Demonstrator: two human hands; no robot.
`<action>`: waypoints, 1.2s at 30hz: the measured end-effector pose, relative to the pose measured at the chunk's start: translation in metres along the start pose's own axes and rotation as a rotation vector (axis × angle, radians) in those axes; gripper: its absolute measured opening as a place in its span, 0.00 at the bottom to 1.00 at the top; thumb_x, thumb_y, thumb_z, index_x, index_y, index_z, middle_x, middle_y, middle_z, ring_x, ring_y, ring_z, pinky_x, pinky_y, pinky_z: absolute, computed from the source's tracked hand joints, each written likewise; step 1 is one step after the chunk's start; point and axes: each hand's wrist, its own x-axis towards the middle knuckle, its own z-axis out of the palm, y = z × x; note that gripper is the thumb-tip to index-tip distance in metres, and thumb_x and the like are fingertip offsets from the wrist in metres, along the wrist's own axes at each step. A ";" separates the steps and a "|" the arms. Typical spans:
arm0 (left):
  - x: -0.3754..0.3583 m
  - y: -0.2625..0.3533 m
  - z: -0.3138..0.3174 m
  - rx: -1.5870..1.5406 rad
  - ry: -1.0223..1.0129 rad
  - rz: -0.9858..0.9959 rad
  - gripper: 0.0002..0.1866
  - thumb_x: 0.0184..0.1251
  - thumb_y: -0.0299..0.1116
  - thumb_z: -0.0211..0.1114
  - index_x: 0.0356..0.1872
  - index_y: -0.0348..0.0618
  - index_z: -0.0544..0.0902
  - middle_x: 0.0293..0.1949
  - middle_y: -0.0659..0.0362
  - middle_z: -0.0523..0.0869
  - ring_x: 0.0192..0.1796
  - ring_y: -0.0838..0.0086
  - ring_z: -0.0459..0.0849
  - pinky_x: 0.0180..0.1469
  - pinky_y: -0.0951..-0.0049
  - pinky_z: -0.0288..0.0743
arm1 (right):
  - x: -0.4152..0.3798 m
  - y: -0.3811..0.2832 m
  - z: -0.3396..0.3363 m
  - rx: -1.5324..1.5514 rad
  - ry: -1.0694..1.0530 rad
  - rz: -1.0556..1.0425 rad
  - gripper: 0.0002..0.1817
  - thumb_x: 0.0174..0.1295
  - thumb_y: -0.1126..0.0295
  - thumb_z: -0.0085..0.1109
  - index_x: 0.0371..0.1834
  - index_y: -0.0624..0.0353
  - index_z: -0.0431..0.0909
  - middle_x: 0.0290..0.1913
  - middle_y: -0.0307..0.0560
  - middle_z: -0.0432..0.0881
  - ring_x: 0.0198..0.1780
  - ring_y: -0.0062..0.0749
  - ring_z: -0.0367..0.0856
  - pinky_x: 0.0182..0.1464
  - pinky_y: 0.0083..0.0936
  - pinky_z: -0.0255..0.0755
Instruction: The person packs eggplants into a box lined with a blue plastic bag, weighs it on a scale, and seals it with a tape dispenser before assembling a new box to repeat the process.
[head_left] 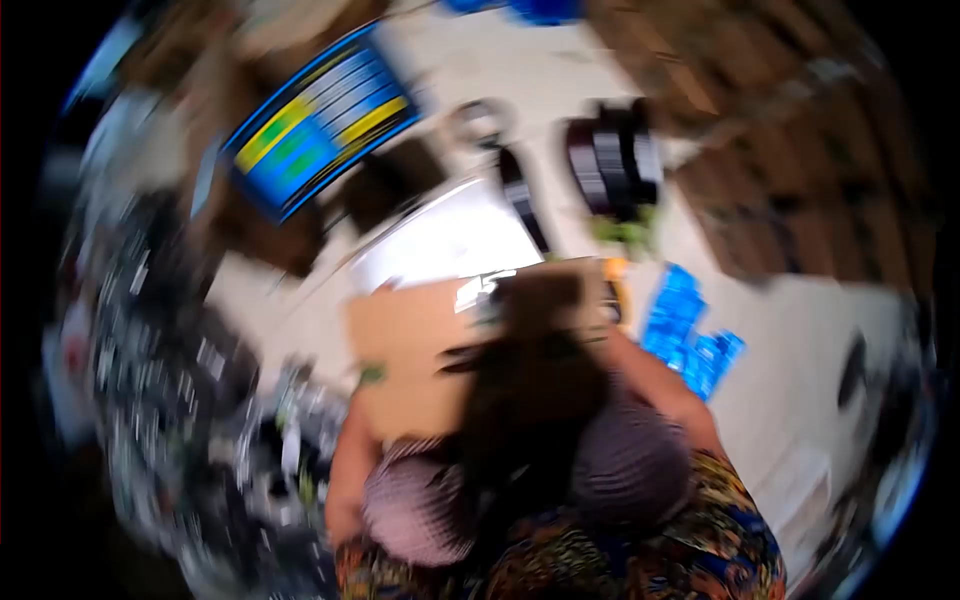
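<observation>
**Both arms on the cardboard sheet, view badly smeared**

Landmark: flat tan cardboard sheet [415, 350], centre of view, tilted, lying over pale floor [800, 340].

Hands: neither hand can be made out. Left forearm [345, 470] runs up to the sheet's near-left corner; right forearm [655, 385] runs to its right edge, w/ both arms coming out of striped short sleeves [625, 465]. Hands themselves lost in blur & behind long dark hair [530, 390] hanging over the sheet's middle, so can't tell grip: whether fingers clamp the edges or just rest there is unclear.

Edges: sheet's left & top-left edges show clean against the floor; right edge & near edge hidden by hair & sleeves.

Around the sheet:
- just beyond top edge: bright white flat panel [450, 240], touching or overlapping, can't tell which.
- beyond top-right: stack of black round rings [615, 160], apart from sheet.
- right of it, near the right forearm: blue plastic-looking bundle [690, 335].
- far upper left: blue-yellow striped box [320, 120].
- left & lower left: dense dark clutter [170, 370], near the sheet's left edge.

Open room: bare floor mostly to the right of the sheet, past the blue bundle; narrow strip at its left edge.
</observation>
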 end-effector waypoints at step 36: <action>-0.002 0.081 0.175 0.349 -0.471 -0.029 0.23 0.78 0.43 0.48 0.67 0.44 0.70 0.60 0.56 0.79 0.55 0.68 0.81 0.49 0.69 0.79 | -0.209 -0.095 -0.033 0.228 0.015 -0.472 0.33 0.74 0.39 0.32 0.64 0.53 0.71 0.58 0.44 0.77 0.59 0.32 0.74 0.63 0.33 0.67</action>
